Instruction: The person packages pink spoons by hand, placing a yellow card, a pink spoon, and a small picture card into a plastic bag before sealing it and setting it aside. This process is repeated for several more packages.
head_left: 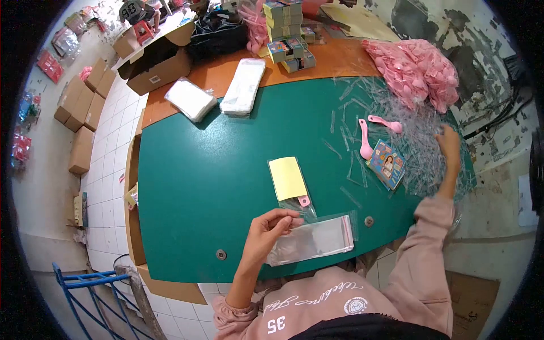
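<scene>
My left hand [268,232] is closed in a pinch above the left part of a stack of clear plastic bags [311,242]; whatever is between its fingertips is hidden. Just beyond it lies a clear bag holding a yellow card [288,178], with the end of a pink handle [304,200] showing at the bottom. Off to the right, my right hand [449,146] is at a heap of small clear plastic sticks [416,150], its fingers partly blurred. Two pink spoons [365,141] and a few printed cards [387,164] lie left of the heap.
A big bundle of pink spoons [416,71] sits at the back right. Two stacks of white packets [243,88] lie at the back, near an open carton [156,71], a black bag [218,34] and stacked printed cards [286,39]. Another person [139,12] is far off.
</scene>
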Motion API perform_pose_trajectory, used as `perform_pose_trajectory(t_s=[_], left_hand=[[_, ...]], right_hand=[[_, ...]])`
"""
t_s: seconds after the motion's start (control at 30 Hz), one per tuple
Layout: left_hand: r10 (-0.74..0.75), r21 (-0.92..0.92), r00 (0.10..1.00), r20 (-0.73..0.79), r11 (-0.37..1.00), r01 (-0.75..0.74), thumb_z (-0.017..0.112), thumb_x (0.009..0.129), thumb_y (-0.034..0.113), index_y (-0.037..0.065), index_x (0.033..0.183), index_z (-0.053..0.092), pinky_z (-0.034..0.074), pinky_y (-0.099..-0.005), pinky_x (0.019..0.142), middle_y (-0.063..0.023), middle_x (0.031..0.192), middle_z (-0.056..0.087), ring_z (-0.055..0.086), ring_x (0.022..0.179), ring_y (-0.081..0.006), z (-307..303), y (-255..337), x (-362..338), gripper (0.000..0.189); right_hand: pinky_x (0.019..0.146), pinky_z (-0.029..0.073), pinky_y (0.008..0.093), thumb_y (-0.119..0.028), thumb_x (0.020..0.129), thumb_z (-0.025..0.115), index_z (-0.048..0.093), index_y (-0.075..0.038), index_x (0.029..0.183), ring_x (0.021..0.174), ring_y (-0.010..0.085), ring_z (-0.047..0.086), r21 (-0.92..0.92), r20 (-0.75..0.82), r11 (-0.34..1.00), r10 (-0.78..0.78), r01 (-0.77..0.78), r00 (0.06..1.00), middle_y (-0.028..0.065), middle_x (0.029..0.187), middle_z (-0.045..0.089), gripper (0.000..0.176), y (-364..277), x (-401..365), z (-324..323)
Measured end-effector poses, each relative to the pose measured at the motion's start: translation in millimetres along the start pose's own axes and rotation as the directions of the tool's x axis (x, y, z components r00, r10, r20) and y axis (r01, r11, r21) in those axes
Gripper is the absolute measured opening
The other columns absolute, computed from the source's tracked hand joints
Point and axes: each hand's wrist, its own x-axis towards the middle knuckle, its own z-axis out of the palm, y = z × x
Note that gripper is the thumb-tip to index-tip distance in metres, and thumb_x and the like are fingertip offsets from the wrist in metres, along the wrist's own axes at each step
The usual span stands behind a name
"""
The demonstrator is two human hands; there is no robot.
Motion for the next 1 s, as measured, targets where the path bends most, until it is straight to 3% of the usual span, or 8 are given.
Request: perform_pose_trajectory(t_s=[0.07, 0.13, 0.2, 0.3, 0.53, 0.73, 0.9, 1.0], left_hand=[[-0.010, -0.023, 0.999, -0.030, 1.000, 0.010, 0.050, 0.089, 0.011, 0.001, 0.099, 0.059, 0.046, -0.0227, 0.070, -0.0104, 0.089, 0.065, 0.061, 0.084, -0.0129, 5, 3, -3, 0.016], [-0.008, -0.039, 0.999, -0.038, 0.999, 0.006, 0.050, 0.089, 0.011, 0.001, 0.099, 0.059, 0.046, -0.0230, 0.071, -0.0101, 0.089, 0.065, 0.061, 0.083, -0.0130, 9, 6, -3, 0.017], [-0.009, -0.050, 0.999, -0.040, 0.999, 0.007, 0.051, 0.089, 0.011, 0.001, 0.099, 0.059, 0.046, -0.0234, 0.071, -0.0098, 0.089, 0.065, 0.061, 0.083, -0.0131, 15, 8, -3, 0.017], [0.040, -0.093, 0.999, -0.033, 0.995, -0.043, 0.051, 0.088, 0.010, 0.000, 0.099, 0.059, 0.046, -0.0233, 0.071, -0.0091, 0.088, 0.065, 0.061, 0.081, -0.0129, 19, 11, -6, 0.017], [-0.026, -0.031, 0.999, 0.030, 0.999, 0.027, 0.055, 0.084, 0.006, -0.001, 0.099, 0.059, 0.045, -0.0225, 0.072, -0.0079, 0.087, 0.062, 0.058, 0.082, -0.0103, 1, 10, -29, 0.017], [0.231, 0.552, 0.972, -0.032, 0.815, -0.175, 0.060, 0.080, 0.000, 0.001, 0.092, 0.059, 0.048, -0.0224, 0.064, -0.0072, 0.088, 0.062, 0.059, 0.080, -0.0107, 14, -3, -25, 0.012], [0.239, 0.521, 0.965, -0.110, 0.841, -0.148, 0.062, 0.078, 0.002, 0.000, 0.088, 0.058, 0.048, -0.0206, 0.063, -0.0057, 0.085, 0.062, 0.058, 0.077, -0.0093, 15, -6, -23, 0.011], [0.185, 0.493, 0.971, -0.149, 0.865, -0.089, 0.067, 0.077, 0.008, 0.000, 0.089, 0.057, 0.049, -0.0209, 0.063, -0.0053, 0.085, 0.062, 0.058, 0.078, -0.0104, 15, -14, -23, 0.018]], right_hand=[[0.077, 0.045, 0.0372, -0.001, 0.075, 0.051, 0.057, -0.001, 0.095, 0.085, 0.0373, 0.055, 0.358, -0.516, 0.900, -0.031, 0.249, 0.856, 0.0214, 0.094, 0.057, 0.021, -21, -53, -28], [0.080, 0.043, 0.0365, 0.001, 0.070, 0.050, 0.054, -0.001, 0.100, 0.088, 0.0322, 0.053, 0.519, -0.542, 0.681, -0.206, 0.517, 0.815, 0.0177, 0.094, 0.054, 0.030, -59, -100, -48], [0.079, 0.043, 0.0347, 0.000, 0.060, 0.065, 0.051, -0.003, 0.101, 0.086, 0.0268, 0.052, 0.843, -0.382, 0.160, -0.494, 0.513, 0.781, 0.0124, 0.092, 0.050, 0.043, -108, -166, -84], [0.075, 0.044, 0.0350, -0.010, 0.062, 0.074, 0.052, -0.005, 0.101, 0.084, 0.0276, 0.052, 0.877, -0.406, -0.098, -0.676, 0.471, 0.615, 0.0105, 0.096, 0.045, 0.045, -163, -226, -79], [0.073, 0.045, 0.0317, -0.001, 0.068, 0.067, 0.059, -0.003, 0.088, 0.080, 0.0227, 0.052, 0.908, -0.392, -0.207, -0.722, 0.363, 0.570, 0.0101, 0.093, 0.045, 0.022, -182, -235, -72], [0.073, 0.044, 0.0282, -0.002, 0.065, 0.071, 0.059, -0.003, 0.080, 0.082, 0.0176, 0.051, 0.948, -0.307, -0.189, -0.750, 0.254, 0.586, 0.0073, 0.092, 0.047, 0.019, -174, -241, -65], [0.071, 0.045, 0.0272, -0.009, 0.073, 0.068, 0.058, -0.001, 0.084, 0.083, 0.0187, 0.053, 0.955, -0.279, -0.160, -0.772, 0.251, 0.571, 0.0078, 0.092, 0.048, 0.017, -171, -239, -63], [0.072, 0.045, 0.0279, -0.017, 0.080, 0.064, 0.059, -0.004, 0.085, 0.084, 0.0183, 0.054, 0.945, 0.180, 0.006, -0.844, -0.327, 0.506, 0.0061, 0.100, 0.052, 0.015, -175, -238, -54]])
